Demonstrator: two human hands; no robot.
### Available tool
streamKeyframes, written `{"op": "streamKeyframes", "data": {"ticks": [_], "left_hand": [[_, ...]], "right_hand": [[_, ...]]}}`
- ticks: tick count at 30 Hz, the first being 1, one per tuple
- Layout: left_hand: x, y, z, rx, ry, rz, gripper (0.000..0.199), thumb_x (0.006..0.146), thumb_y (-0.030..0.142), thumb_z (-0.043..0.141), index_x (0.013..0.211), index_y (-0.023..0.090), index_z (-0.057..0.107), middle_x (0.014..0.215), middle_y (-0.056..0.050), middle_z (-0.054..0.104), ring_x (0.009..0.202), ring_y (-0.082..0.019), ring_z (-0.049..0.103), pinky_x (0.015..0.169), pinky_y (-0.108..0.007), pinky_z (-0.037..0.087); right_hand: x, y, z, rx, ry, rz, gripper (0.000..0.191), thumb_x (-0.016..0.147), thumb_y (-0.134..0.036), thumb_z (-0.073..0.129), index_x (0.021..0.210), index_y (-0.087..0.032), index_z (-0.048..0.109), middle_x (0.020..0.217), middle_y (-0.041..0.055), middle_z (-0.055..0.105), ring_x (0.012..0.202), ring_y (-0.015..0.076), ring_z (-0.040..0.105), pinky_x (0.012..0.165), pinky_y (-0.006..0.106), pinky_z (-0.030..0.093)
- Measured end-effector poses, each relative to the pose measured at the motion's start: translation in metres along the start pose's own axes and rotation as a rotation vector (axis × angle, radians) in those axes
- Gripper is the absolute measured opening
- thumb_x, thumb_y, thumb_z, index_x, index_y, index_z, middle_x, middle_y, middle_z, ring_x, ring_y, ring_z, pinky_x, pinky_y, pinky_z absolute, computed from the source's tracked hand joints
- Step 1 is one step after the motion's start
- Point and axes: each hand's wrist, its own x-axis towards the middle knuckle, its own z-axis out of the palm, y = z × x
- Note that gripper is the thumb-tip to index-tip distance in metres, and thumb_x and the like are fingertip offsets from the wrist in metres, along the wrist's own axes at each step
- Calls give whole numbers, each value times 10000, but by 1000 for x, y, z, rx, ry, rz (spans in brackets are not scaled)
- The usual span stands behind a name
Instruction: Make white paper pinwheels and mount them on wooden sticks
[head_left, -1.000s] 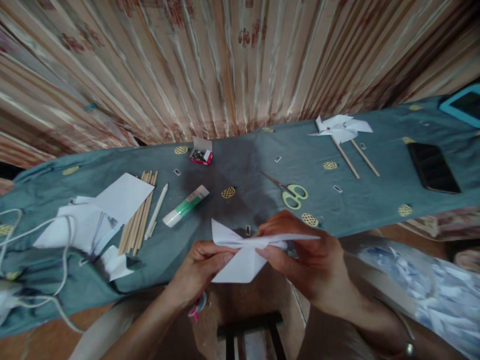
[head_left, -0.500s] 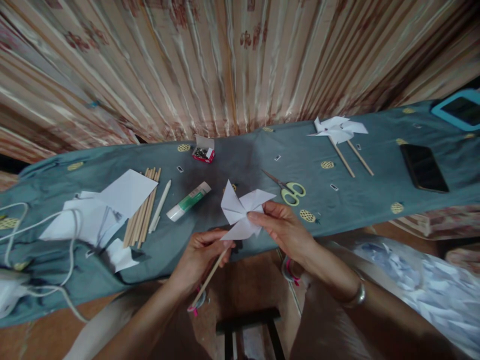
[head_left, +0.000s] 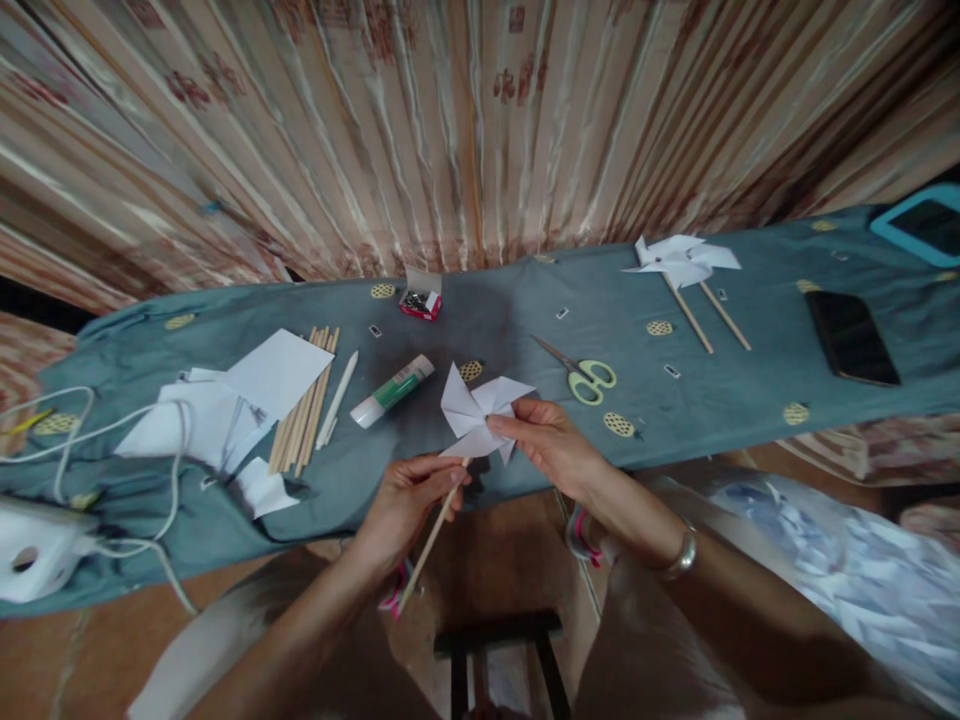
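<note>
So the big change was the angle. A second earlier the white folded-paper pinwheel (head_left: pixel 466 412) was nearly edge-on between both hands; now its blades were spread toward the camera, just below the middle of the frame, with the dark spot at its centre showing. The round pale wooden stick (head_left: pixel 429 550) had come into view too, slanting down and left from the paper.

Grip-wise, the left hand (head_left: pixel 409 500) was closed in a pinch on the stick, right by the lowest blade. Couldn't tell if those fingers touched the paper as well. The right hand (head_left: pixel 559 445) was pinching the pinwheel, thumb right beside the centre spot. To me that meant the blades were already folded in and the stick was up against the back, though I couldn't see how firmly it was fixed.

Everything else was lying on the blue-green pineapple-print cloth (head_left: pixel 495 310): the green-and-white glue tube (head_left: pixel 394 390) just left of the pinwheel, scissors with pale green handles (head_left: pixel 574 368) to the right, a small open red box of metal bits (head_left: pixel 422 306) above, and finished-looking white paper pinwheels on wooden sticks (head_left: pixel 682 260) toward the upper right.
</note>
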Motion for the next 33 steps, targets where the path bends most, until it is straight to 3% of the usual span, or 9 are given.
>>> {"op": "streamKeyframes", "data": {"ticks": [6,18,26,33], "left_hand": [[-6,-4,4,7,67,35,362,521,404,945,753,154,822,589,-31,689,447,-73,513,426,-190,381],[-31,-22,14,1,187,95,322,562,375,903,767,143,815,565,-14,662,441,-64,474,453,-200,343],[-28,-29,14,-48,175,85,337,540,365,921,768,141,814,547,-5,653,426,-62,465,441,-199,359],[-18,-27,12,-40,138,121,298,554,372,921,711,146,806,526,-13,660,409,-66,488,435,-193,355]], "right_hand": [[0,-2,1,-28,-3,1,362,491,-408,955,683,-189,740,675,-19,723,655,115,598,695,271,450],[-7,1,0,-87,-124,49,368,485,-379,962,668,-170,721,656,-26,709,626,100,595,651,241,441],[-9,-1,0,-32,-98,108,432,421,-388,991,682,-161,733,657,-15,717,642,100,618,672,239,469],[-7,-9,-1,-66,-121,95,385,469,-325,977,717,-164,730,670,-10,722,647,117,634,685,260,505]]}}
